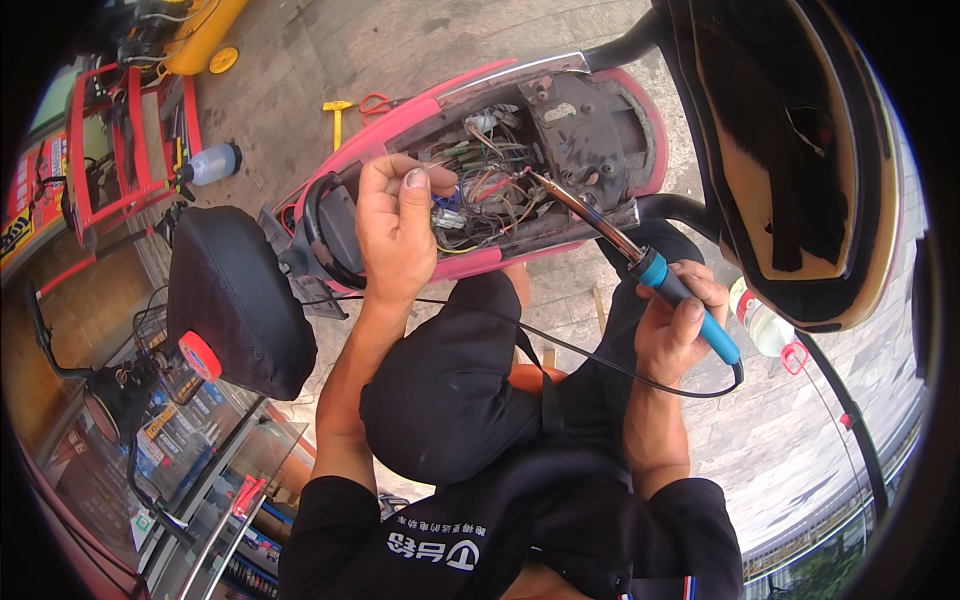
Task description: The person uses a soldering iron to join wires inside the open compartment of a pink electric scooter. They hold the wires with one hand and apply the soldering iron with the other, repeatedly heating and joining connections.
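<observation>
Grip of right hand point(672, 328) around blue soldering iron point(654, 271), left hand point(396, 228) pinched near wires point(497, 186)

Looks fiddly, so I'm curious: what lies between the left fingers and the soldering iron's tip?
The head view shows tangled wires between the left fingers and the iron's tip.

centre: wires point(480, 185) in scooter body point(405, 125) | left: left hand point(397, 220) over body's left part; cushion point(235, 300) farther left | right: right hand point(675, 325) near side, soldering iron point(655, 270) in it, tip by wires; bottle point(768, 330) right of hand | far: hammer point(338, 122) on ground beyond body | far left: tank point(205, 35)
</observation>
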`<action>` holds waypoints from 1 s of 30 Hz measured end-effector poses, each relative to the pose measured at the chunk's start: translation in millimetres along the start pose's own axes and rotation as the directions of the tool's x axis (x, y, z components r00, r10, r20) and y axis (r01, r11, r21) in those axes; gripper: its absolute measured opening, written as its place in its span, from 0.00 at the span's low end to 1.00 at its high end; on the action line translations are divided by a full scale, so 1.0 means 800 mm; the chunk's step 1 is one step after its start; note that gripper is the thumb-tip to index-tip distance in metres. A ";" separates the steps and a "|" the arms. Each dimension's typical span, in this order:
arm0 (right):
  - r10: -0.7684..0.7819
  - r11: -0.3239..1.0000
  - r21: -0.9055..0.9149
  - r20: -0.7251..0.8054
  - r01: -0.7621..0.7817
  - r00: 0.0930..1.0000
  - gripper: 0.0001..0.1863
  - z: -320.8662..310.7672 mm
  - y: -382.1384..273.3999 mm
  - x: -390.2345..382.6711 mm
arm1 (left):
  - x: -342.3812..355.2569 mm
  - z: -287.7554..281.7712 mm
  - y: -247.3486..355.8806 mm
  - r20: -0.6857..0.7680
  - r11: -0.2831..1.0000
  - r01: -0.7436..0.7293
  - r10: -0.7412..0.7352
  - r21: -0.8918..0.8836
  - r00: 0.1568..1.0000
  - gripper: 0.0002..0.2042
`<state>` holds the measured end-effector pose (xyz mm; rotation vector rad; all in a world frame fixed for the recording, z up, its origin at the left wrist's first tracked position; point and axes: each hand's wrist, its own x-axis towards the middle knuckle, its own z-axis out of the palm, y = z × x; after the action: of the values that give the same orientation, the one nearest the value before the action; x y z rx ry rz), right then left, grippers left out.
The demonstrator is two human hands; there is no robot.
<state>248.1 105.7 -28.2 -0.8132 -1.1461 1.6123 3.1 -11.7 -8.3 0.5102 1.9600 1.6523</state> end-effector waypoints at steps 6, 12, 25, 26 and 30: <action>0.005 1.000 0.002 -0.011 -0.005 1.000 0.22 -0.002 -0.001 -0.008 | 0.006 -0.007 -0.003 0.000 1.000 0.005 -0.005 0.016 1.000 0.07; -0.022 0.991 -0.129 0.033 0.026 0.999 0.21 0.002 -0.002 -0.008 | 0.002 -0.010 0.003 0.061 0.996 0.044 -0.049 0.077 0.997 0.07; -0.155 0.898 -0.380 0.193 0.220 0.969 0.22 0.008 -0.011 0.001 | 0.023 0.007 0.020 0.154 0.862 -0.311 0.271 0.401 0.950 0.05; -0.159 0.893 -0.389 0.202 0.229 0.966 0.22 0.008 -0.012 0.002 | 0.026 0.009 0.023 0.186 0.837 -0.335 0.280 0.434 0.942 0.06; -0.169 0.871 -0.420 0.231 0.254 0.958 0.22 0.011 -0.018 0.004 | 0.028 0.020 0.030 0.238 0.780 -0.374 0.291 0.502 0.927 0.07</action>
<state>243.7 107.7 -11.9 -0.7970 -1.7213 1.2747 -6.4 18.7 10.2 1.2242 2.3127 1.1657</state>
